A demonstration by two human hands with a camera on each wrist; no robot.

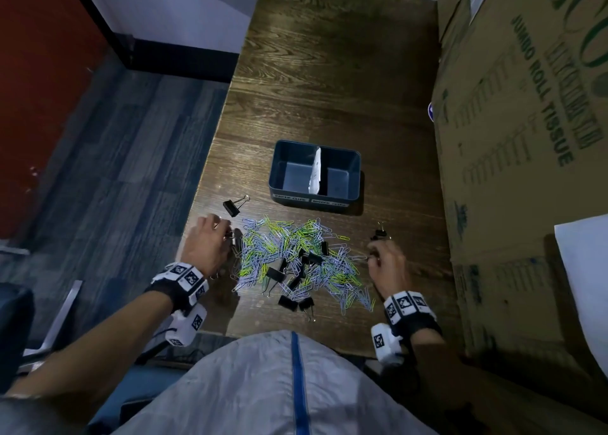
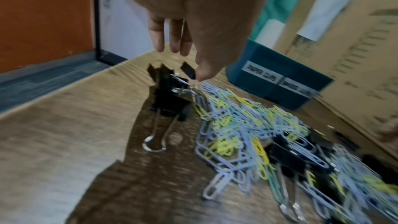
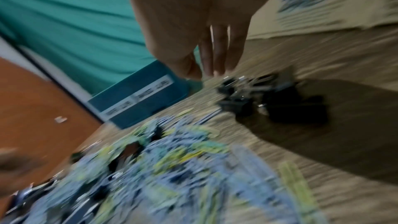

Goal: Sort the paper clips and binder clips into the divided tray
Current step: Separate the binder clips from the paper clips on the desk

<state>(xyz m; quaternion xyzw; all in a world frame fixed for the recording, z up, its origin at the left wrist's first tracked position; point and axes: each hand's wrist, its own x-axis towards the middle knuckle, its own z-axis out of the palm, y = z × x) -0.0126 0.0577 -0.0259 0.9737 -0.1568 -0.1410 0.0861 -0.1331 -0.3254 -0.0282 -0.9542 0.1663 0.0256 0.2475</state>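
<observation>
A blue divided tray (image 1: 289, 197) (image 2: 269, 81) (image 3: 137, 98) stands on the table, with a white paper divider (image 1: 316, 171) and front labels for paper clips on the left and binder clips on the right. Both compartments look empty. In front lies a pile of blue and yellow-green paper clips (image 1: 296, 257) (image 2: 247, 125) (image 3: 172, 168) mixed with black binder clips (image 1: 274, 274). My left hand (image 1: 214, 234) (image 2: 187, 64) hangs with straight fingers over binder clips (image 2: 170, 94) at the pile's left edge. My right hand (image 1: 378, 253) (image 3: 205, 74) reaches down beside binder clips (image 1: 380, 234) (image 3: 241, 91) on the right, holding nothing that I can see.
One binder clip (image 1: 235, 204) lies apart, left of the tray. A big cardboard box (image 1: 526, 138) walls off the table's right side, with a white sheet (image 1: 585, 270) against it. The table's left edge (image 1: 210, 145) drops to carpeted floor. Bare dark wood (image 1: 329, 72) stretches behind the tray.
</observation>
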